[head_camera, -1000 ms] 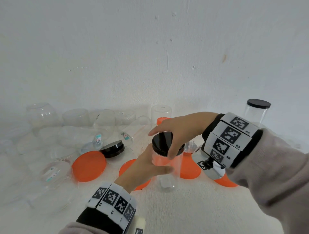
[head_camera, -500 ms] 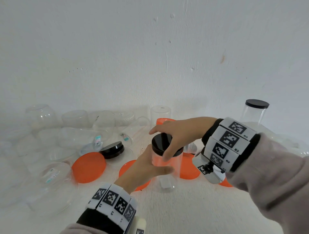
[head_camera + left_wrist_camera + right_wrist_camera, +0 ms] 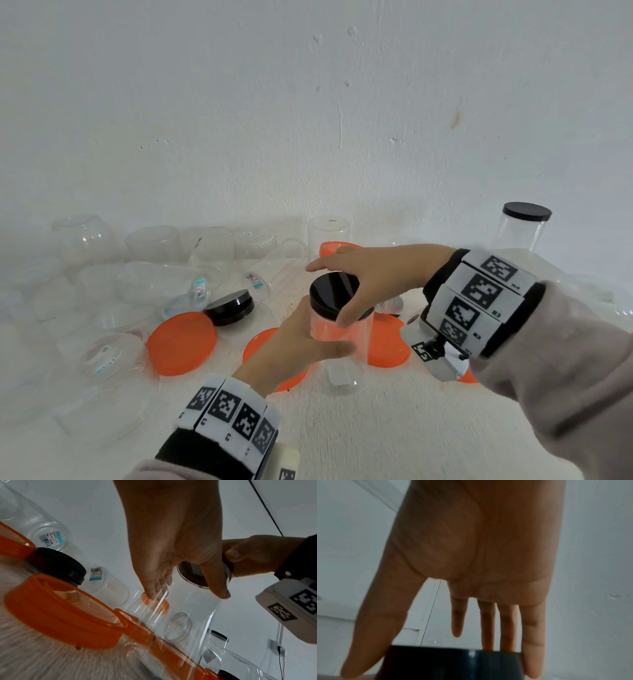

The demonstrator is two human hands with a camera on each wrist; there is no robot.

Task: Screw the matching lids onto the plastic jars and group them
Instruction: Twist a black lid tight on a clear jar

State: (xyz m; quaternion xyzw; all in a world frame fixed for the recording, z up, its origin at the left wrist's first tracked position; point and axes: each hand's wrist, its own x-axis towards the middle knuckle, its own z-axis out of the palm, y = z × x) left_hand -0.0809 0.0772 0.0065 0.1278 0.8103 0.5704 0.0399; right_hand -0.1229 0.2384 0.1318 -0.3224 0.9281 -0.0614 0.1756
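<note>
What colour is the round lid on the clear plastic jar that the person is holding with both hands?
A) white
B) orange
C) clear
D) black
D: the round black lid sits on top of the clear plastic jar, with the right hand gripping its rim and the left hand around the jar's wall; the flat orange lids lie loose on the table.

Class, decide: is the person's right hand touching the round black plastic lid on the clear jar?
Touching. In the head view the right hand has its thumb on the round black plastic lid; the left wrist view agrees.
</note>
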